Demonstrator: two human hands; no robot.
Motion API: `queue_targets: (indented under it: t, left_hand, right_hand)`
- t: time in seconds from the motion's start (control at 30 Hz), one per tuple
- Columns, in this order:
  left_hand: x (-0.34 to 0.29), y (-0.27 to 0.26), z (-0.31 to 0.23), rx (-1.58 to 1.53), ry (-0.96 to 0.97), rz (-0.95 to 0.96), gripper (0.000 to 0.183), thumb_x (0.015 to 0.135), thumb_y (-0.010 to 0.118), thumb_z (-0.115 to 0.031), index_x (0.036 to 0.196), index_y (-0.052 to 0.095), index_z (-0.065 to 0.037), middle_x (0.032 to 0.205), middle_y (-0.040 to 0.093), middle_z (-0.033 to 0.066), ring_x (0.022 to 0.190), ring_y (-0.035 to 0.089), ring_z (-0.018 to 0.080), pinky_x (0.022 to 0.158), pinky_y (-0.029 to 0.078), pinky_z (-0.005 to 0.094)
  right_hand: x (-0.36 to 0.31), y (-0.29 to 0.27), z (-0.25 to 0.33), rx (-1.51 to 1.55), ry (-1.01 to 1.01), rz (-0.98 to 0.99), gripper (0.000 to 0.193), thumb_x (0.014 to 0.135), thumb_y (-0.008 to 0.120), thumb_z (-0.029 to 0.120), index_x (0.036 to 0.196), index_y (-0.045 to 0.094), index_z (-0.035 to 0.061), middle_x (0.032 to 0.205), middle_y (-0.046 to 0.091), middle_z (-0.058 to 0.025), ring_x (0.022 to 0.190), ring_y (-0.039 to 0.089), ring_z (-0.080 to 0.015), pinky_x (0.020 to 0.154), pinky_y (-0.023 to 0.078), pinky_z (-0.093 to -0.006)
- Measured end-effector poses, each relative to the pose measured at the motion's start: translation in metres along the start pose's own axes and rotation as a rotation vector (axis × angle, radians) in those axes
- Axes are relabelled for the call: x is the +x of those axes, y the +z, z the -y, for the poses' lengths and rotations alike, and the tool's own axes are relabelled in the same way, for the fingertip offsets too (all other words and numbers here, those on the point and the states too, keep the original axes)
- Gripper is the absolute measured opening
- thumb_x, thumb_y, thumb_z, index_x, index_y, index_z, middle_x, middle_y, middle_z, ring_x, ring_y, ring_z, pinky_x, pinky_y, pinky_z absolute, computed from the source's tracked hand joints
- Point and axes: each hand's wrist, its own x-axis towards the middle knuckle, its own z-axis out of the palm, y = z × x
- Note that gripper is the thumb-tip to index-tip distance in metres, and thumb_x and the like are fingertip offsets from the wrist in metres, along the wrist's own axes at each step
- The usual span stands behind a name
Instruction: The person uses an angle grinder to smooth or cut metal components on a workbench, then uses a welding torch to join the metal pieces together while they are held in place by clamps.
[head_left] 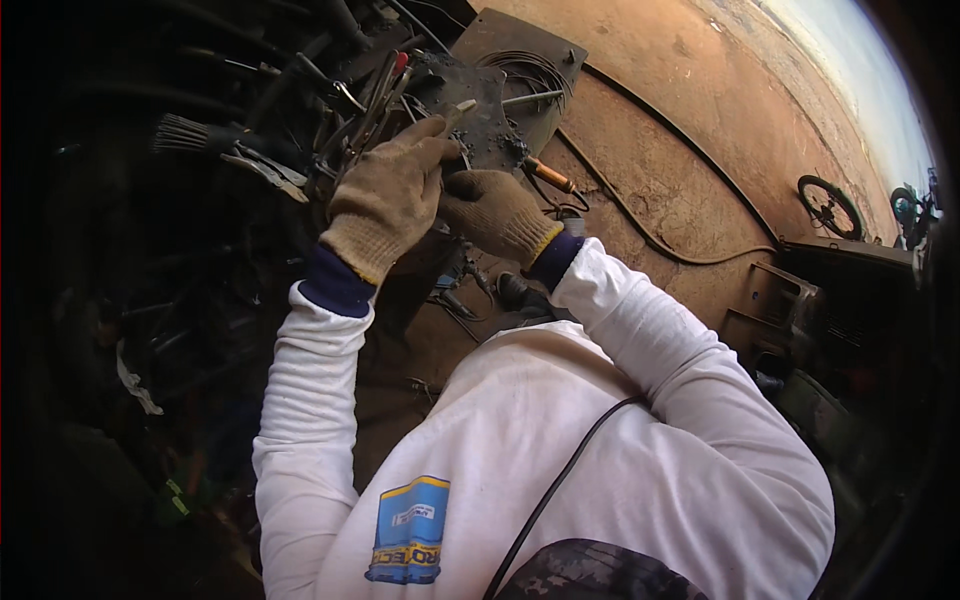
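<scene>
Both my hands wear brown knit work gloves and meet close together over the near edge of a dark metal worktop [485,115]. My left hand [388,200] is closed, its fingers bent toward the right; whatever it holds is hidden. A small pale-tipped piece [462,107] shows just beyond its fingertips, and I cannot tell whether they touch it. Curled with the thumb side toward the left glove, my right hand [500,215] grips something too hidden to name. Right beside it, an orange-copper cylindrical handle [552,176] with a dark cable sticks out from the worktop's edge.
Pliers and other hand tools [375,95] crowd the left side, near a wire brush [185,133] and locking pliers [268,175]. A wire coil [525,72] lies on the far plate. Hoses [640,225] cross the reddish floor toward a wheel [829,207] at the right.
</scene>
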Motion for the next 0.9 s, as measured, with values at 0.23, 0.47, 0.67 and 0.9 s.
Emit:
queue_targets:
  t: [0.23, 0.47, 0.67, 0.9]
  left_hand:
    - [0.001, 0.012, -0.073, 0.029, -0.203, -0.259, 0.036, 0.094, 0.07, -0.016, 0.127, 0.063, -0.003, 0.113, 0.071, 0.0194, 0.097, 0.072, 0.0366, 0.082, 0.059, 0.0454]
    - [0.037, 0.056, -0.077, -0.147, -0.438, -0.304, 0.041, 0.098, 0.069, -0.021, 0.133, 0.06, -0.003, 0.112, 0.07, 0.0222, 0.092, 0.073, 0.0338, 0.079, 0.058, 0.0444]
    - [0.06, 0.062, -0.066, 0.165, -0.497, -0.114, 0.031, 0.098, 0.065, -0.019, 0.126, 0.065, -0.006, 0.113, 0.071, 0.0191, 0.097, 0.071, 0.0366, 0.081, 0.059, 0.0474]
    - [0.065, 0.074, -0.058, 0.515, -0.521, -0.017, 0.027, 0.092, 0.062, -0.01, 0.119, 0.067, -0.013, 0.098, 0.072, 0.0121, 0.089, 0.071, 0.0329, 0.076, 0.059, 0.0438]
  right_hand:
    - [-0.043, -0.02, -0.007, 0.229, -0.093, -0.019, 0.031, 0.095, 0.071, 0.028, 0.108, 0.073, 0.0002, 0.096, 0.077, -0.0162, 0.087, 0.075, -0.0246, 0.077, 0.056, -0.0343]
    - [-0.025, -0.056, -0.026, 0.112, -0.191, 0.111, 0.034, 0.093, 0.074, 0.028, 0.114, 0.071, 0.0019, 0.102, 0.075, -0.0195, 0.096, 0.073, -0.035, 0.082, 0.057, -0.0391]
    - [-0.008, -0.112, -0.05, 0.073, 0.009, 0.334, 0.038, 0.094, 0.072, 0.03, 0.12, 0.071, 0.0031, 0.111, 0.074, -0.0203, 0.103, 0.072, -0.0345, 0.089, 0.056, -0.0401]
    - [0.0, -0.189, -0.147, -0.154, 0.243, 0.321, 0.044, 0.097, 0.067, 0.034, 0.128, 0.07, 0.0015, 0.121, 0.072, -0.0215, 0.111, 0.07, -0.0323, 0.096, 0.055, -0.0396]
